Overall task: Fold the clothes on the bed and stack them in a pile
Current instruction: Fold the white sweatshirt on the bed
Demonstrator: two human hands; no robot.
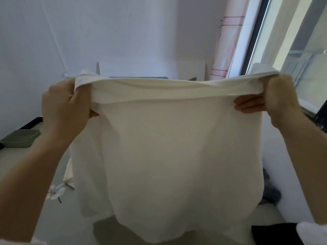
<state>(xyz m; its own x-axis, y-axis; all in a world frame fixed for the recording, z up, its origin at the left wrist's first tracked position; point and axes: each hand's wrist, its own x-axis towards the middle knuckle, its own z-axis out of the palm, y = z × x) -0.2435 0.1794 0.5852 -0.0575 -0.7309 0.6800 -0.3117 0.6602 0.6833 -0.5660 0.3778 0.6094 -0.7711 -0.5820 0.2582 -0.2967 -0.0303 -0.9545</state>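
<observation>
As the left hand [65, 103] and right hand [276, 98] each clench a top corner, the garment [177, 156] hangs between them above the bed [60, 213], top edge stretched left to right, hands level; laying it flat looks next.

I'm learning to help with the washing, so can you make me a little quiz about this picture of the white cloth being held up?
1. True or false: the left hand and the right hand each grip the top edge of the white garment.
2. Pick one: the white garment is A) lying folded flat, B) held up and hanging down, C) rolled into a ball.
3. Fill the gap: the flat tray at the left edge is ___ in colour.

Key: 1 true; 2 B; 3 green.
</observation>
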